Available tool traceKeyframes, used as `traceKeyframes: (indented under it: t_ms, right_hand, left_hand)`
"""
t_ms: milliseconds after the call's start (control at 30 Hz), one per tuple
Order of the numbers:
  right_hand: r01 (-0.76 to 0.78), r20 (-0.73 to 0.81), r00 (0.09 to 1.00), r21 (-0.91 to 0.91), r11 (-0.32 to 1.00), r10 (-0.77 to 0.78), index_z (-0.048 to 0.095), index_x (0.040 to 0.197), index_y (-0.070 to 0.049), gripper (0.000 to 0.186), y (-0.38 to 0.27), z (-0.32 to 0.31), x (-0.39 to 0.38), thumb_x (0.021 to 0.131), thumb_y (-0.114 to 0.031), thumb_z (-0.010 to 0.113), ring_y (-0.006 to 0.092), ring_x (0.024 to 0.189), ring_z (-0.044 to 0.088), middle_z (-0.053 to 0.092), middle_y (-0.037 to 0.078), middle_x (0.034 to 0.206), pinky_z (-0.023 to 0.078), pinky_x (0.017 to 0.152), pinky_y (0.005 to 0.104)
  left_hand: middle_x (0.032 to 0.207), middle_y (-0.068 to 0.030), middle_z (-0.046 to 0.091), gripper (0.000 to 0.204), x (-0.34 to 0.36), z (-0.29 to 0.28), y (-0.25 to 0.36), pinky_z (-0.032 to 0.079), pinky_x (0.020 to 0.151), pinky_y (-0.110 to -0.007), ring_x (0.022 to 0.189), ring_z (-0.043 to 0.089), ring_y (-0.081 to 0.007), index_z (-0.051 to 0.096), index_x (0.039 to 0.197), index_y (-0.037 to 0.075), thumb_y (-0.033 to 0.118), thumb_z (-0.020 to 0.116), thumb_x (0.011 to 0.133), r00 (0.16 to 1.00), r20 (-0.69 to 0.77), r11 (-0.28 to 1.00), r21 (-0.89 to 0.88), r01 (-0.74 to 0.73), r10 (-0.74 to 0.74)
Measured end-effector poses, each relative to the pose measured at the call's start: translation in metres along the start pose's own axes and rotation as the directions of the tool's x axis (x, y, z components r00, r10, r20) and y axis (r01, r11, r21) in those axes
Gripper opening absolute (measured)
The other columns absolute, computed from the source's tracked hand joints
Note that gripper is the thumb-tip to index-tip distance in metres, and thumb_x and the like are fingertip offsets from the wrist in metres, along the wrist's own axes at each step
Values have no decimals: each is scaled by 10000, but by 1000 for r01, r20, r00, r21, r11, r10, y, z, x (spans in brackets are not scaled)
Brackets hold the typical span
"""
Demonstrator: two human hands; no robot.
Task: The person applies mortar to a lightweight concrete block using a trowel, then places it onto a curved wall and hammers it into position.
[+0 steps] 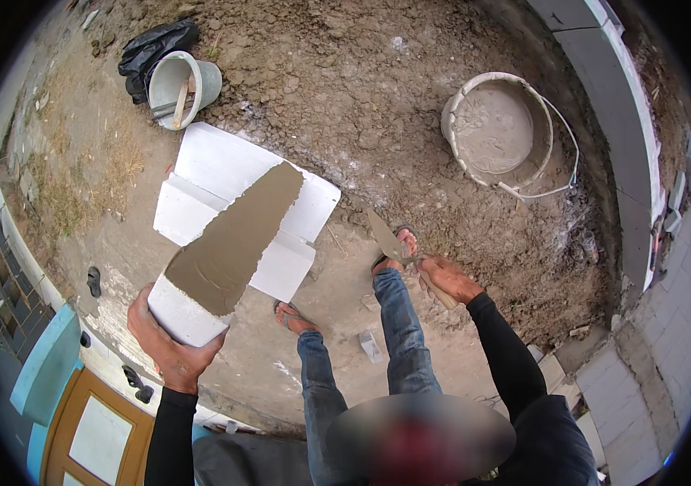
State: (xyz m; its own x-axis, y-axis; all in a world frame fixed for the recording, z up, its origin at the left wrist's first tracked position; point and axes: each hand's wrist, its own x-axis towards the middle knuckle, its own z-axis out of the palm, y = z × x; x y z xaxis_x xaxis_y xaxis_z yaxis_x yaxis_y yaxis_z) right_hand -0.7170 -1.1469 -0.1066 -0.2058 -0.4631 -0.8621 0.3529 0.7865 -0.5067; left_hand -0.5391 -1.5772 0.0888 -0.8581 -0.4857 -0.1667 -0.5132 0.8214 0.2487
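My left hand (171, 344) grips the near end of a long white block (193, 317), fingers on one side and thumb on the other. A smooth layer of grey mortar (236, 239) covers the block's upper face. In my right hand (449, 279) is a pointed trowel (383, 236), its wooden handle in the closed fingers and its blade toward the upper left, apart from the block. White flat-faced pieces (228, 162) lie under and beside the block's far part. To the right stands a round bucket (449, 134) of wet grey mortar.
A pale bucket (209, 83) with tools in it leans by a black plastic bag (155, 50) at the far left. Rough soil (345, 89) spreads ahead. A grey block wall (597, 65) runs along the right. My sandalled feet stand between; loose sandals (93, 281) lie at left.
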Motion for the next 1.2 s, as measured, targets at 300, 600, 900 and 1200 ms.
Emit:
traceKeyframes:
  t_ms: [300,600,900,1200]
  right_hand:
    - [-378,-645,764,-459,804,-8,430,1384,114,565,7,-70,-103,984,-262,562,469,725,664,679,307,877,524,629,529]
    - [-321,-751,653,-395,861,-101,494,1206,11,415,2,-81,-56,923,-265,620,469,769,672,684,285,848,533,678,553]
    - [-387,-785,560,-530,754,-264,492,1161,-60,332,-1,-144,-10,936,-272,614,412,702,689,666,156,783,548,622,501]
    - [-317,-652,681,-672,669,-333,700,933,-46,211,-10,-176,69,923,-237,610,285,821,734,721,145,818,572,701,406]
  left_hand:
    - [1230,-164,506,1055,3,-1,6,338,1031,-515,1178,459,-375,432,1367,56,406,911,494,999,-39,997,79,3,1]
    - [1240,-174,510,1038,2,1,6,332,1038,-524,1185,465,-381,429,1372,36,404,896,522,997,-68,997,76,-20,25]
    - [1277,-204,490,1073,-2,4,0,323,1057,-534,1220,447,-408,393,1414,8,376,887,535,997,-75,999,48,-22,25]
    - [1311,-224,479,1071,-8,9,-17,321,1077,-540,1245,435,-428,384,1425,-7,293,875,521,997,-76,998,66,-12,17]
